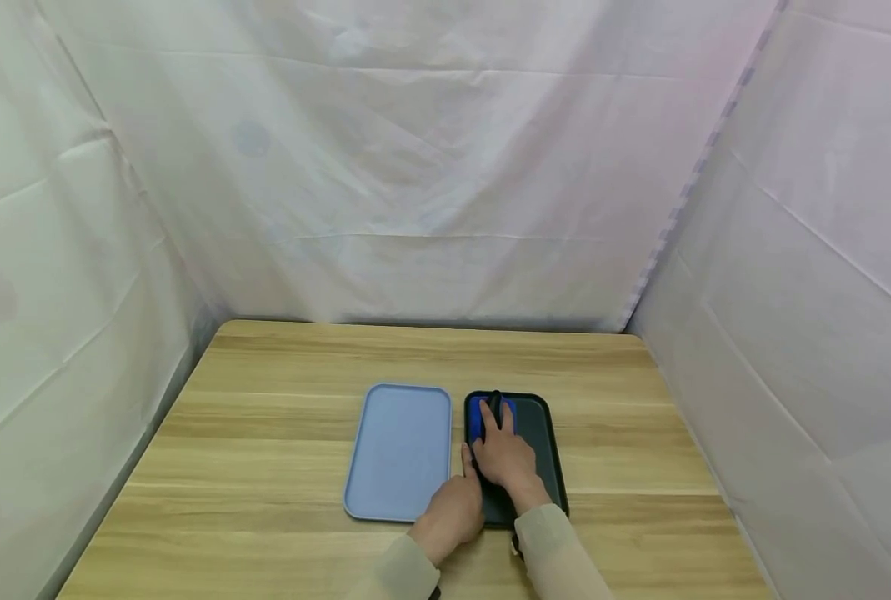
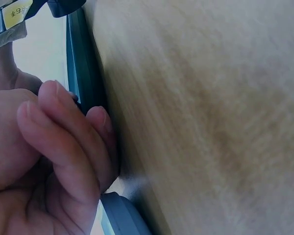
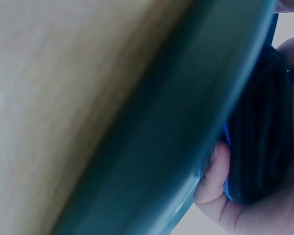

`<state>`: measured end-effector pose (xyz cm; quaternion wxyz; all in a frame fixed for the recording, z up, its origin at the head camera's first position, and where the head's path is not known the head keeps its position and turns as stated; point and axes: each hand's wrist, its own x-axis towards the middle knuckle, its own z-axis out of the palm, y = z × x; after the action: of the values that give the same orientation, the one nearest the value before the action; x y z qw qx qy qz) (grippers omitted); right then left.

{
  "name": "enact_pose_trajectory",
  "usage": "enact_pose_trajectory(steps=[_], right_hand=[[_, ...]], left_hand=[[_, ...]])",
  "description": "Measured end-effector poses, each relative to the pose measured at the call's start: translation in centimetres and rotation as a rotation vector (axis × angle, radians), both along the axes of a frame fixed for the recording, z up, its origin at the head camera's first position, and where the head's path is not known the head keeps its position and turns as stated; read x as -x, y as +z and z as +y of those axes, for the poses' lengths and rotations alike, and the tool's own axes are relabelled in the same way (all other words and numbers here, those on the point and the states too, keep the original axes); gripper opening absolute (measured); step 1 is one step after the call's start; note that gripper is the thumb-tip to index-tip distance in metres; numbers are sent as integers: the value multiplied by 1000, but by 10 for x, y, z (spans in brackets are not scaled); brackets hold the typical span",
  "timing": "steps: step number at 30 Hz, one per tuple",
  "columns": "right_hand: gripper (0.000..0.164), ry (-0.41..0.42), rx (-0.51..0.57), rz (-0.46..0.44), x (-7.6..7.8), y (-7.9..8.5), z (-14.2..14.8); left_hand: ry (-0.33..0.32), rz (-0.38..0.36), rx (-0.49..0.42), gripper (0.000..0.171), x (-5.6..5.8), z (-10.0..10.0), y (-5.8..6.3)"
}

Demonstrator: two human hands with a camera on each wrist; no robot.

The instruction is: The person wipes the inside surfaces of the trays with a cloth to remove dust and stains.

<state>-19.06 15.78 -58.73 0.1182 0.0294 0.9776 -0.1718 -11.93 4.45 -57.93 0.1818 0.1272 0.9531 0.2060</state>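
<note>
My right hand [image 1: 505, 454] lies over a dark black item [image 1: 494, 404], with two fingers spread along its top. In the right wrist view this black item [image 3: 259, 132] looks ridged, and a bent finger [image 3: 215, 176] curls at its side; its kind cannot be told. A flat blue piece [image 1: 477, 421] shows beneath it, on the dark green tray [image 1: 538, 450]. My left hand [image 1: 456, 504] reaches in from the left with its index finger extended to the near left side of the item. Its other fingers [image 2: 63, 132] are loosely bent in the left wrist view.
A light blue tray [image 1: 403, 450] stands just left of the dark green one, with a narrow gap between them. Both are on a wooden table [image 1: 265, 467]. White cloth walls [image 1: 430, 183] rise behind the table and at both sides.
</note>
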Motion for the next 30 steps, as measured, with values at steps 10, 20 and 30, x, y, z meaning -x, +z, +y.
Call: enact_pose_trajectory(steps=[10, 20, 30], right_hand=[[70, -1, 9, -9, -9, 1, -1], [71, 19, 5, -7, -16, -1, 0], [71, 18, 16, -13, -27, 2, 1]], left_hand=[[39, -33, 5, 98, 1, 2, 0], [29, -37, -1, 97, 2, 0, -1], [28, -8, -30, 94, 0, -1, 1]])
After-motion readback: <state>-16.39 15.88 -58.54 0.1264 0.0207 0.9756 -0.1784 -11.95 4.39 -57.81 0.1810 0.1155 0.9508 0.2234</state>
